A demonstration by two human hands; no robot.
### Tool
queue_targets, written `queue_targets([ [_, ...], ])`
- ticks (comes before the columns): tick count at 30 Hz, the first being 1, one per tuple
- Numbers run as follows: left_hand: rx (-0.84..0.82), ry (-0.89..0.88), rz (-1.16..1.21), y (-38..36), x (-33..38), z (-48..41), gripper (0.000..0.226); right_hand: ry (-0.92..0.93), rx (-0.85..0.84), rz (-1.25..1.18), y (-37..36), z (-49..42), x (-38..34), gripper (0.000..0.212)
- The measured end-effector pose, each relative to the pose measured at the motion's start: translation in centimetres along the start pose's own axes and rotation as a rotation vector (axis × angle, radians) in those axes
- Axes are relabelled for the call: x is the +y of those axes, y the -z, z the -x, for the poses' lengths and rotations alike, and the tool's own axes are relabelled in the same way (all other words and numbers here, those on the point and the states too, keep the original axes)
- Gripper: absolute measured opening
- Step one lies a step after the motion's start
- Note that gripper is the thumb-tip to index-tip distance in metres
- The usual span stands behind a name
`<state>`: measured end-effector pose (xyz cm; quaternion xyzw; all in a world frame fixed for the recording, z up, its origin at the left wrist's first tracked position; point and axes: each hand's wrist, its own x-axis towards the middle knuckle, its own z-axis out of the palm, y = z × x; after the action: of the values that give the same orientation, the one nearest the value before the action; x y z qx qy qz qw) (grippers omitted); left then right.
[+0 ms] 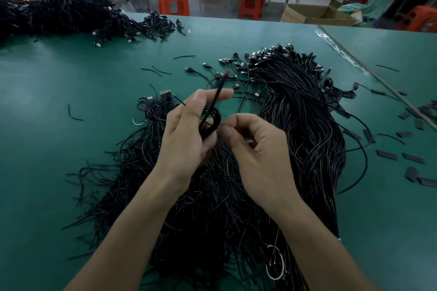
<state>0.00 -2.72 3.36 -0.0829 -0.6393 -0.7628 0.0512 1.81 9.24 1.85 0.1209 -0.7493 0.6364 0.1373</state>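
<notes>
Black rubbery cable [211, 119], wound into a small round coil, sat in the left hand [186, 139], whose fingers curled round it, with thumb and forefinger pinching the straight tail. That tail ran out along a 1 o'clock line and ended in a bare red tip [225, 73]. The right hand [257, 156] hung just beside the coil, at its 4 o'clock, fingers curled in and thumb touching the loop's edge. Whether it pinched anything I could not tell. The coil thus lay at 10 o'clock from the right hand, which seemed the free one for binding. Beneath both, thin matte strands [208, 208] lay heaped on the green worktop [59, 160]. A glossy bundle [305, 130] with metal plugs stretched away at 2 o'clock.
</notes>
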Motion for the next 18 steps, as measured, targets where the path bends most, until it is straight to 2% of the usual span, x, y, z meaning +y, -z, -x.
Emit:
queue_targets([
  [5,0.06,0.062,0.0,0.3,-0.5,-0.3,0.058,0.106,-0.116,0.069,0.3,-0.2,-0.5,0.017],
  [8,0.102,0.122,0.001,0.4,-0.9,-0.5,0.062,0.09,-0.115,0.141,0.5,-0.5,-0.2,0.013],
  [11,0.111,0.111,-0.011,0.4,-0.9,-0.5,0.069,0.039,-0.075,0.098,0.6,-0.6,-0.3,0.018],
  [15,0.077,0.095,-0.001,0.6,-0.9,-0.5,0.059,0.042,-0.01,0.268,0.4,-0.8,-0.2,0.009],
  [18,0.115,0.085,-0.021,0.5,-1.2,-0.6,0.055,0.108,-0.034,0.402,0.2,-0.6,-0.2,0.006],
])
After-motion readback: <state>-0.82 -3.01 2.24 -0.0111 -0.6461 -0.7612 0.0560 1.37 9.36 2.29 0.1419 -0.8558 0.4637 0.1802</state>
